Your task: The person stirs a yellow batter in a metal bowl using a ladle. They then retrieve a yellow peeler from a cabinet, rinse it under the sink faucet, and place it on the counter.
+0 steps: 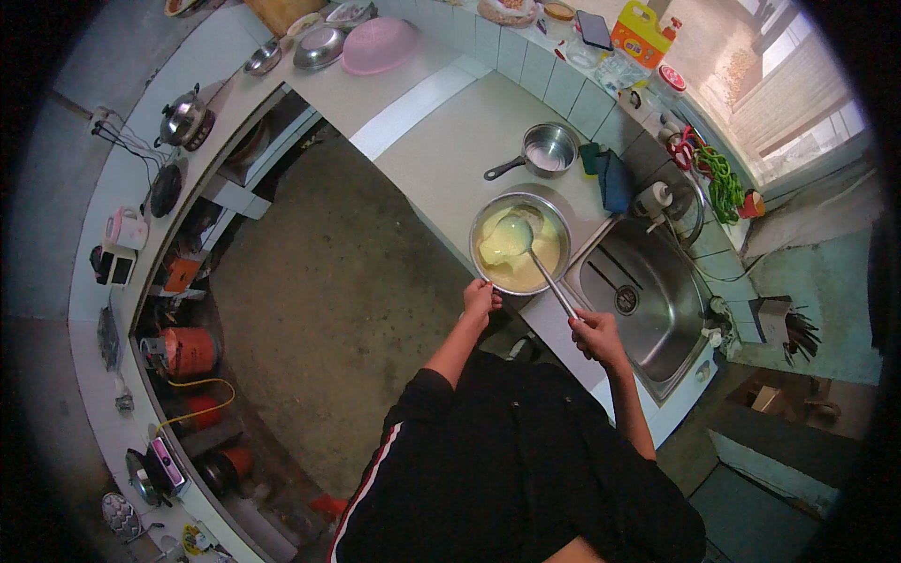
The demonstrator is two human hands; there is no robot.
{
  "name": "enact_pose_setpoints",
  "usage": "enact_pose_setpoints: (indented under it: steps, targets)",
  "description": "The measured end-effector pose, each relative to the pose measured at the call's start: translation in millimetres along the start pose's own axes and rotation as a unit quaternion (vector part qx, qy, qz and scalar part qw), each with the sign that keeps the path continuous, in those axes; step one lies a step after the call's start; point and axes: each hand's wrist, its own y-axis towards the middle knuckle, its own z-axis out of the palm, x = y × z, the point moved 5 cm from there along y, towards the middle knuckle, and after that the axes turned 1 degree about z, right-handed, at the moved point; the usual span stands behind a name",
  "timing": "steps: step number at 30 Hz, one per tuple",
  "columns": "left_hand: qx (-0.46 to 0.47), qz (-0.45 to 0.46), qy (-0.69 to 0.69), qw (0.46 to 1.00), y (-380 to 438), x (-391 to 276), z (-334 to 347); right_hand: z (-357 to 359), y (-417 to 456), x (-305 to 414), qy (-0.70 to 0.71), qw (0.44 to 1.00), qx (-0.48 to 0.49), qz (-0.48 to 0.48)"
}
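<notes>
A round metal bowl [565, 232] of thick pale-yellow liquid [508, 271] stands on the counter near its front edge, beside the sink. My left hand [481, 298] holds the near-left rim of this bowl, with the fingers curled at the edge. A long metal ladle [552, 285] is gripped at its handle by my right hand [598, 338]. The ladle's head lies within the bowl and is coated with the same pale-yellow liquid. A lighter patch shows in the liquid near the far rim.
Behind the bowl is a small steel saucepan [550, 151] with a black handle. A green sponge [590, 159] and dark blue cloth [613, 184] lie near a steel sink [676, 310] on the right. A pink basket [380, 46] sits farther back. Jars and a yellow jug [640, 35] line the windowsill.
</notes>
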Motion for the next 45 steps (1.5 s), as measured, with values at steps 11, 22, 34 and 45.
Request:
enact_pose_setpoints:
  steps: [11, 22, 34, 45]
  targets:
    - [-0.003, -0.012, 0.010, 1.000, 1, -2, 1, 1, 33, 2, -0.373, 0.872, -0.161, -0.274]
    - [0.000, -0.010, 0.039, 0.999, -1, -8, 4, 35, 54, -31, -0.244, 0.952, -0.059, -0.177]
    - [-0.008, -0.021, 0.050, 0.998, -2, -8, 4, 11, 9, -31, 0.085, 0.993, 0.061, 0.060]
    - [-0.002, -0.023, 0.025, 0.999, 2, -1, 2, -20, -5, -18, 0.012, 0.999, -0.026, -0.034]
